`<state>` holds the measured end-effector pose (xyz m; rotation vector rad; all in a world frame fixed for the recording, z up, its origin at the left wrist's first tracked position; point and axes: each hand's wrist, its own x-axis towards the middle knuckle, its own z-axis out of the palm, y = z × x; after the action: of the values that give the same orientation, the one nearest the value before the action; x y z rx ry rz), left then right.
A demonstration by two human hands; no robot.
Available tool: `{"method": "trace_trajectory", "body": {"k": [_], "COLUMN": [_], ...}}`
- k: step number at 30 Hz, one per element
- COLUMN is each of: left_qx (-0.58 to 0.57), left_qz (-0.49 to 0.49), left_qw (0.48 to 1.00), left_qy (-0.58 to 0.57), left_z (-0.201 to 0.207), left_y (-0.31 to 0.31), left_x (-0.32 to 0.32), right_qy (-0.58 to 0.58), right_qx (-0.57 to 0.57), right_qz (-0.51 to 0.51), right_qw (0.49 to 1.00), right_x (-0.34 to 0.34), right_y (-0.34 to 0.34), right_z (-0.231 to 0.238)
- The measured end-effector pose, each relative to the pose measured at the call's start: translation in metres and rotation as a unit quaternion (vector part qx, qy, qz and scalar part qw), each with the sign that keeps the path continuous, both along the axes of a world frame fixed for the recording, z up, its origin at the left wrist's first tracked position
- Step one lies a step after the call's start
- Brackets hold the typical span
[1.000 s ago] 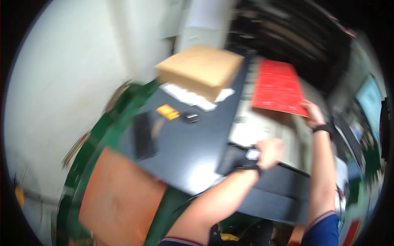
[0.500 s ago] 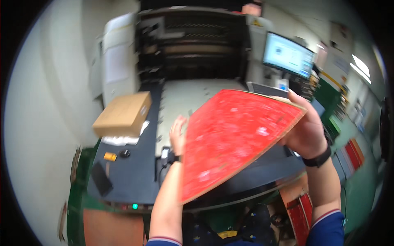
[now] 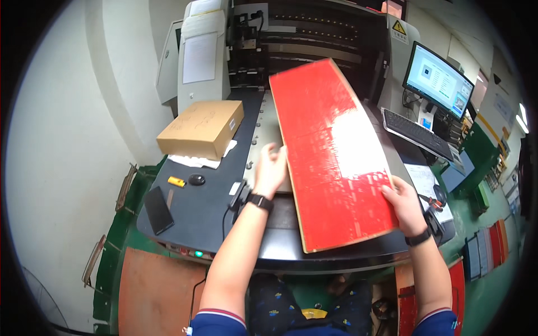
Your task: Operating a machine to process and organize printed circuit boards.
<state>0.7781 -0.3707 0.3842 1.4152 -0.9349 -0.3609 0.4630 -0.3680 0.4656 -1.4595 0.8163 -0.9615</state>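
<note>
So the right hand (image 3: 404,207)'s pinching a glossy red rectangular board with tan edges (image 3: 336,159), thumb on top, above the pale flat machine bed (image 3: 269,120). Left hand (image 3: 271,171)'s at the opposite edge, probably for balance; can't tell if it's gripping.

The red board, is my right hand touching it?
Touching. The head view shows the right hand gripping the red board by its right edge near the lower corner, the thumb lying over the red face.

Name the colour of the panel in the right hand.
The panel is glossy red, best seen in the head view.
</note>
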Motion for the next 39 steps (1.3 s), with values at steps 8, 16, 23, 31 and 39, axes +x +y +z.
{"method": "trace_trajectory", "body": {"k": [8,16,23,31,39], "left_qx": [0.062,0.16,0.126,0.146,0.133], "left_qz": [0.19,0.132,0.123,0.121,0.084], "left_qw": [0.974,0.962,0.97,0.957,0.945], "left_qy": [-0.104,-0.178,-0.17,-0.218,-0.287], "left_z": [-0.057,-0.048,-0.045,-0.048,-0.041], "left_y": [0.008,0.004,0.004,0.015,0.02], "left_x": [0.051,0.036,0.036,0.031,0.01], "right_qy": [0.069,0.501,0.524,0.429,0.249], "right_qx": [0.158,-0.353,-0.385,-0.372,-0.17], "right_qz": [-0.024,-0.039,-0.033,-0.05,0.108], "right_qw": [0.985,0.789,0.759,0.822,0.947], "right_x": [0.146,0.221,0.222,0.19,0.05], "right_y": [-0.165,-0.24,-0.244,-0.172,0.006], "right_z": [-0.056,-0.124,-0.125,-0.139,-0.064]}}
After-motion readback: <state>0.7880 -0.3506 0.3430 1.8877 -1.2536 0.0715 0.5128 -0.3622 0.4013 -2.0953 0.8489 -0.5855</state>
